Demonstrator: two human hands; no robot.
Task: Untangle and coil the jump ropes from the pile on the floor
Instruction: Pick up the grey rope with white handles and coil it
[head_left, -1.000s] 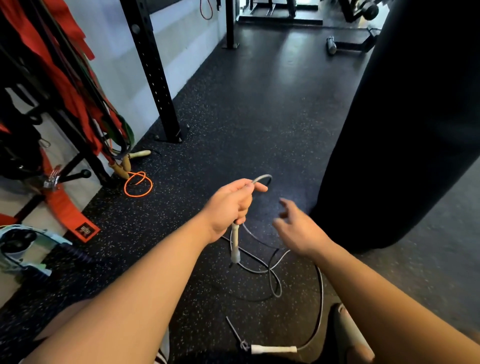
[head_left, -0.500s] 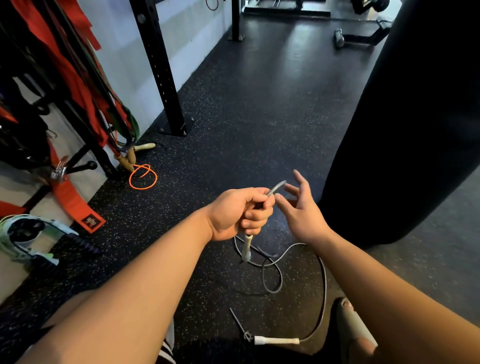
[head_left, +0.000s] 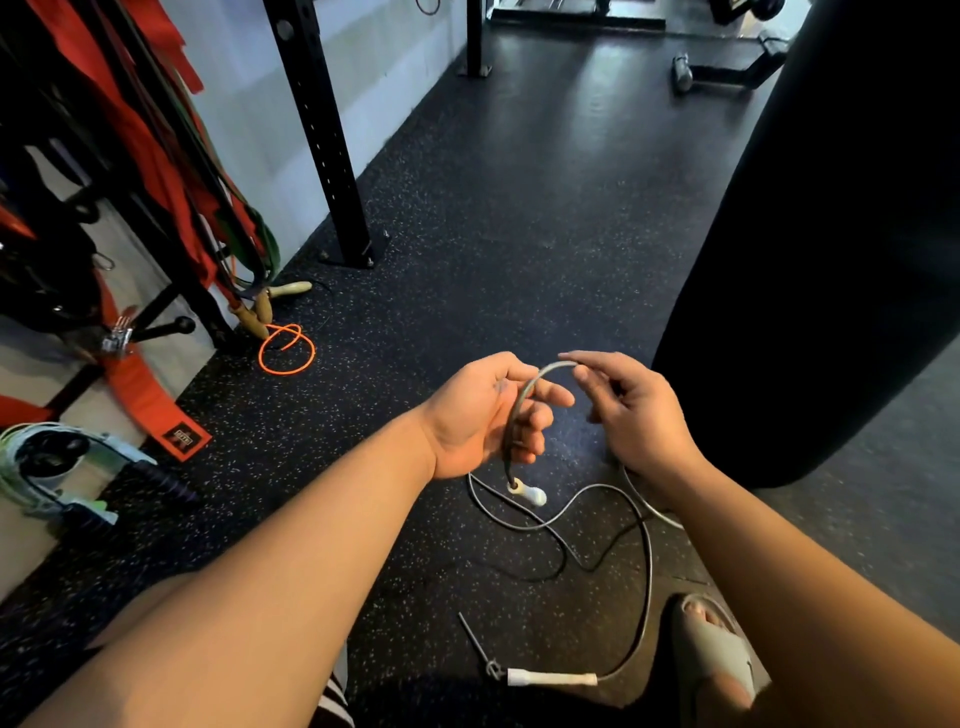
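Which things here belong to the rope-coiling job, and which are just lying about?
Job: left hand and right hand, both holding the grey jump rope; hanging handle; floor handle; orange rope, probably next.
Lying about: punching bag, rack post, red straps.

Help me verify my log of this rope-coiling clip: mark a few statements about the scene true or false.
1. The left hand and the right hand both hold the grey rope. True.
2. Both white handles lie on the floor. False: one handle hangs under the left hand; the other handle lies on the floor.
3. An orange rope lies looped near the black upright. True.
4. The punching bag stands on the person's left. False: the punching bag is on the right.
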